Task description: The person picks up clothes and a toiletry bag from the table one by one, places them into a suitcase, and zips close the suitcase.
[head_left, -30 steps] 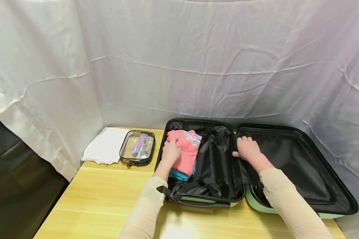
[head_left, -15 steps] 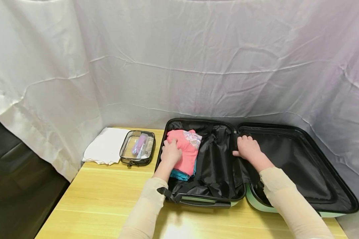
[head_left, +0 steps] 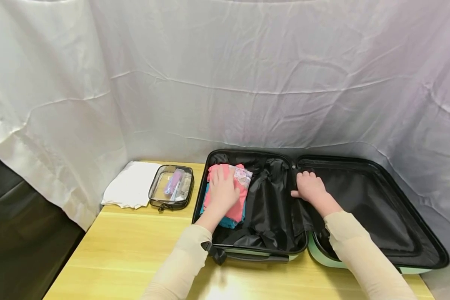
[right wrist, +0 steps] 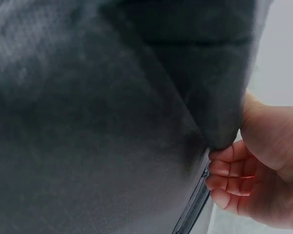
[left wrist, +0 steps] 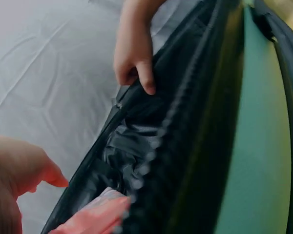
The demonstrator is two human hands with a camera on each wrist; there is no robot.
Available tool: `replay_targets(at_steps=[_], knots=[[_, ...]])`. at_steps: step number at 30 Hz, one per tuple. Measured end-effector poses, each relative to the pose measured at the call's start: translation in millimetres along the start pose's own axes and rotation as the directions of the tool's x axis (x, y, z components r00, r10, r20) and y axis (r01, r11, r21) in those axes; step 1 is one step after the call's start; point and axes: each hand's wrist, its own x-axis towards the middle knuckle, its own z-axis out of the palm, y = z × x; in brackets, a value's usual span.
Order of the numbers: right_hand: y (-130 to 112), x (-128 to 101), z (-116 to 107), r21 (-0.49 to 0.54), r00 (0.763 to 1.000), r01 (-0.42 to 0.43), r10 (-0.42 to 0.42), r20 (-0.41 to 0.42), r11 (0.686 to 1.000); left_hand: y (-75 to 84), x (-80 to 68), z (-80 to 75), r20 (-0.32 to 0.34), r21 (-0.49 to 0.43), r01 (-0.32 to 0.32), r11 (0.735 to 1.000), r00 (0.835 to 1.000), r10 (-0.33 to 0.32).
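Note:
A mint-green suitcase [head_left: 247, 152] with black lining lies open on the table. A pile of folded clothes [head_left: 240, 179], pink on top and blue beneath, sits in its left half. My left hand [head_left: 222, 189] lies flat on the pink garment, fingers straight and pointing away from me. My right hand [head_left: 309, 185] is at the hinge between the halves, fingers curled round the edge of the black lining flap [head_left: 270, 200]. The right wrist view shows those fingers [right wrist: 234, 180] holding the black lining flap [right wrist: 112, 122]. The left wrist view shows pink cloth [left wrist: 95, 217] and the green shell [left wrist: 254, 146].
A clear toiletry pouch [head_left: 171, 186] and a folded white cloth [head_left: 133, 183] lie left of the suitcase on the wooden table [head_left: 127, 250]. A white sheet [head_left: 225, 83] hangs close behind. The suitcase's right half [head_left: 378, 204] holds nothing but lining.
My left hand has slid from the pile's left edge onto its top and flattened out. The pile has shifted slightly. My right hand has stayed at the hinge.

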Motion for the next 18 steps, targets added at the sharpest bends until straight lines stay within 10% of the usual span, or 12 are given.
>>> replay_targets(at_steps=[18], knots=[[0.8, 0.6, 0.6, 0.012, 1.0, -0.005, 0.005, 0.004, 1.0, 2.0, 35.2, 20.3, 0.169, 0.097, -0.06, 0.993, 0.985, 0.043]])
